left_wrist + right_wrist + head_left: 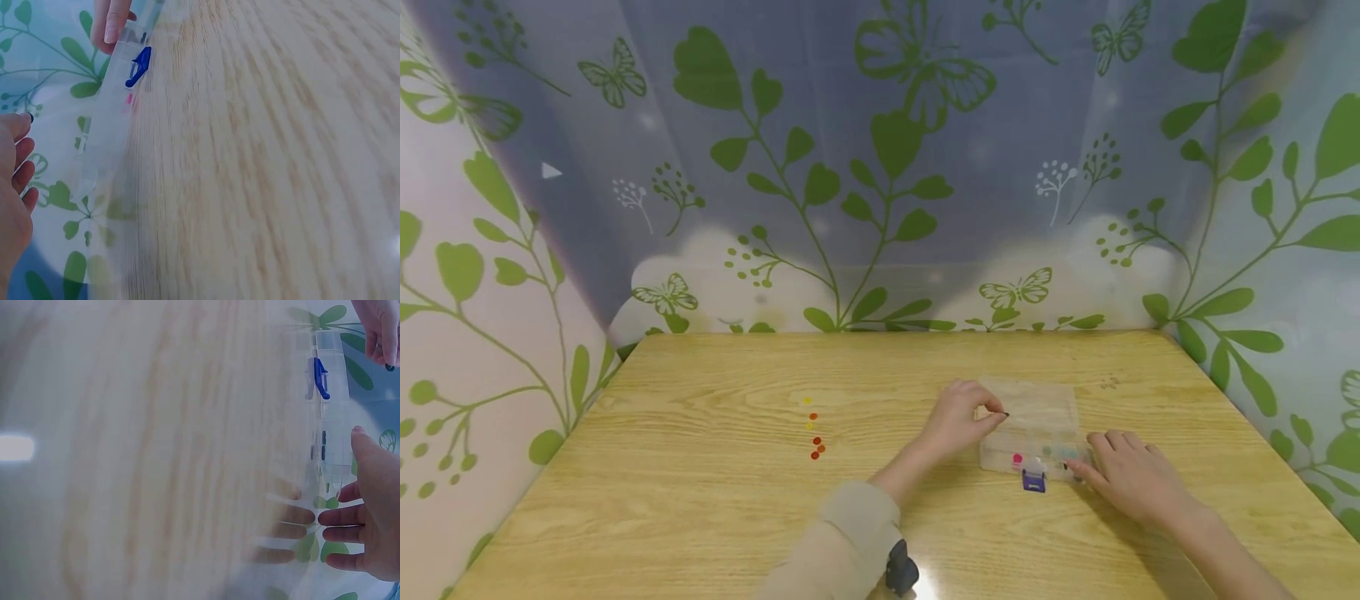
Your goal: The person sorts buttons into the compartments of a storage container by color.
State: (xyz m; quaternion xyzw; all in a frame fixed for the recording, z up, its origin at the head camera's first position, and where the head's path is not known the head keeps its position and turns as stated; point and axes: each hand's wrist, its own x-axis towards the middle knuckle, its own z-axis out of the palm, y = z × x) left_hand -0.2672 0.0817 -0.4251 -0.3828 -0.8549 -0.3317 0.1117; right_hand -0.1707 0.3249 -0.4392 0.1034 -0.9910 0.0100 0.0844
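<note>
A clear plastic compartment box point(996, 460) lies on the table with its lid point(1033, 400) tipped back and its blue latch point(1033, 482) facing me. Above the lid, my left hand point(957, 417) pinches a small dark disc point(31, 117) between thumb and forefinger. My right hand point(1138, 479) is at the box's right end, fingers straight, the thumb reaching over the front right corner. Inside the box are a pink disc point(1017, 459), dark pieces point(324, 445) and some pale ones. From the head view, the thumb partly hides that corner.
Several red, orange and yellow discs point(817, 441) lie in a loose column on the wooden table point(662, 500), left of the box. A few clear, pale bits point(1109, 381) sit behind my right hand. Patterned curtains point(820, 250) enclose the back and sides.
</note>
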